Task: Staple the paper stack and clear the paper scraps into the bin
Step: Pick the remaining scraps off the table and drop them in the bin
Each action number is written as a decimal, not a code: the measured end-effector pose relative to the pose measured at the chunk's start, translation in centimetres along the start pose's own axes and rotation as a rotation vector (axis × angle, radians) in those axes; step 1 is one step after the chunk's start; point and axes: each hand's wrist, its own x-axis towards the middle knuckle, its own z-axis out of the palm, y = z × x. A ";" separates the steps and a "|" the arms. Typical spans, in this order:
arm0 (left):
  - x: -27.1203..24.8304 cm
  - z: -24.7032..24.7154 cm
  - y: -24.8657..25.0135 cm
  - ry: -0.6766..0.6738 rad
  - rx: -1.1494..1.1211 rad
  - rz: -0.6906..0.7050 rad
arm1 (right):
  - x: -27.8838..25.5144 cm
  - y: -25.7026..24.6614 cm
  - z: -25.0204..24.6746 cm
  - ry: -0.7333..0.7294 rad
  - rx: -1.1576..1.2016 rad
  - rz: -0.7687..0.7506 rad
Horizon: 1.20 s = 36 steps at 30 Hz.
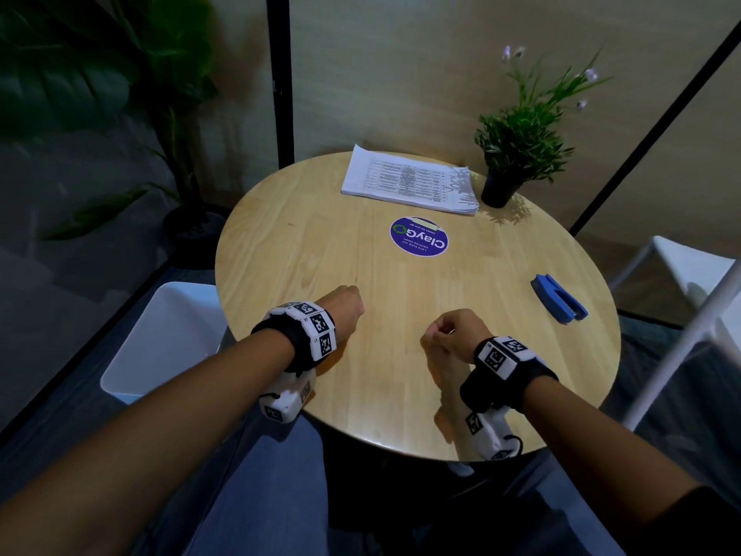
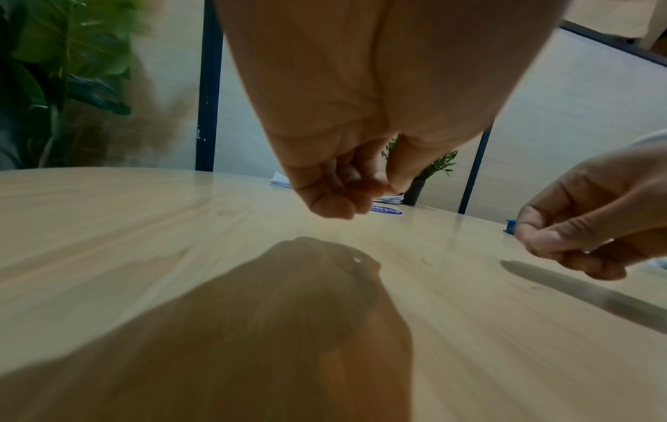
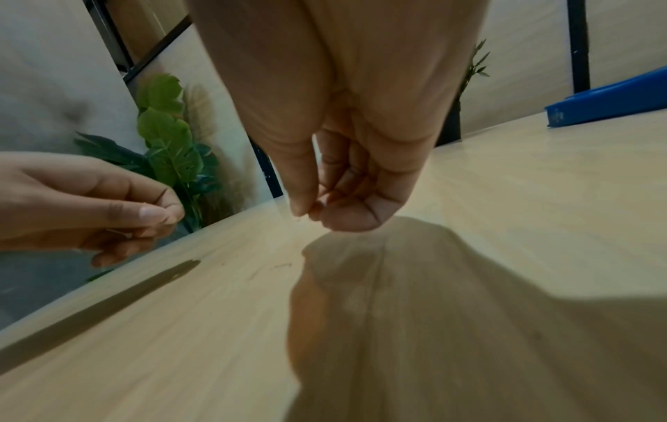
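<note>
A printed paper stack (image 1: 409, 180) lies at the far side of the round wooden table (image 1: 300, 242). A blue stapler (image 1: 559, 298) rests on the table's right side, away from both hands. My left hand (image 1: 353, 307) hovers just above the near left of the table, thumb pressed to the curled fingers; in the right wrist view a thin pale paper scrap (image 3: 119, 231) shows under that thumb. My right hand (image 1: 437, 335) hovers beside it with thumb and fingers pinched together, and a tiny pale scrap (image 2: 592, 251) peeks out. A white bin (image 1: 160, 339) stands on the floor left of the table.
A small potted plant (image 1: 501, 186) stands right of the paper stack. A round blue sticker (image 1: 419, 236) marks the table's middle. A large leafy plant (image 1: 120, 94) stands at the back left, and a white chair (image 1: 689, 274) is on the right.
</note>
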 end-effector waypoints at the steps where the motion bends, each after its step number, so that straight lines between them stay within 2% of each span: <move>1: 0.0 0.0 0.1 -0.008 0.009 0.001 | 0.1 -0.1 0.0 -0.004 0.003 -0.002; 6: 0.5 -0.2 -0.4 -0.123 -0.029 -0.102 | 0.2 -1.9 0.4 -0.009 -0.005 -0.055; 11: -0.8 -1.0 -3.9 0.023 -0.001 -0.084 | 1.2 -6.2 2.0 -0.058 0.031 -0.117; 18: -3.8 -2.6 -13.0 0.094 -0.017 -0.261 | 2.4 -16.4 8.0 -0.172 0.066 -0.296; 22: -6.0 -3.2 -18.9 0.042 -0.052 -0.384 | 2.5 -22.0 12.2 -0.227 0.064 -0.387; 29: -8.2 -2.3 -25.3 0.073 -0.060 -0.553 | 4.6 -28.9 18.3 -0.250 0.035 -0.322; 36: -7.8 -0.7 -28.0 0.066 -0.164 -0.617 | 5.7 -31.6 21.4 -0.307 -0.166 -0.299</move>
